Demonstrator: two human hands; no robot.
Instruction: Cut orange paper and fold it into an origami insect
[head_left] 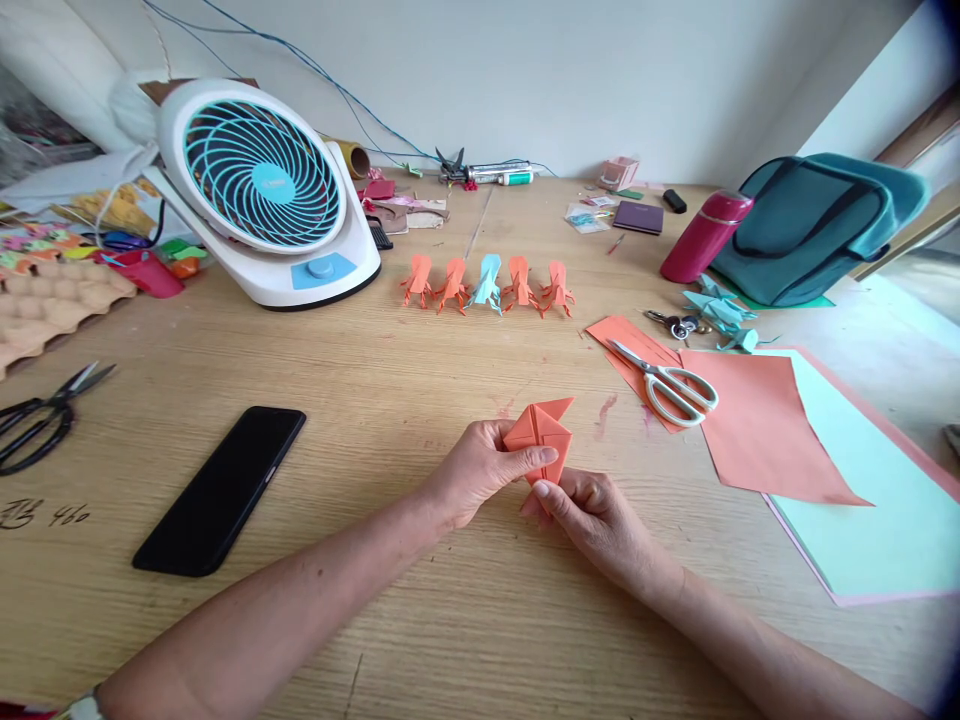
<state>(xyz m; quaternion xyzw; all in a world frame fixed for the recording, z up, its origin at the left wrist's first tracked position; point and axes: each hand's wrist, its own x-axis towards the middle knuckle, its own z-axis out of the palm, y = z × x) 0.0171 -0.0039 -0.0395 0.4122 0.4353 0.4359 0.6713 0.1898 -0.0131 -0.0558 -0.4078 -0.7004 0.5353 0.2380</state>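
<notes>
A folded piece of orange origami paper [556, 440] is held between both hands just above the wooden table. My left hand [491, 465] pinches its left side, thumb lying across the front. Lower down, my right hand [592, 510] grips the bottom part with the thumb on top. Creases and a pointed flap show at the upper end; the fingers hide parts of the lower end. Beyond the hands stands a row of folded paper figures, several orange [519, 283] and one light blue [487, 283].
Scissors with white handles [679, 392] lie on orange paper strips beside coloured sheets [780, 420]. A black phone [221, 490] and black scissors [45, 420] lie left. Farther back are a white fan [322, 275], a pink bottle [705, 237] and a teal bag [810, 230].
</notes>
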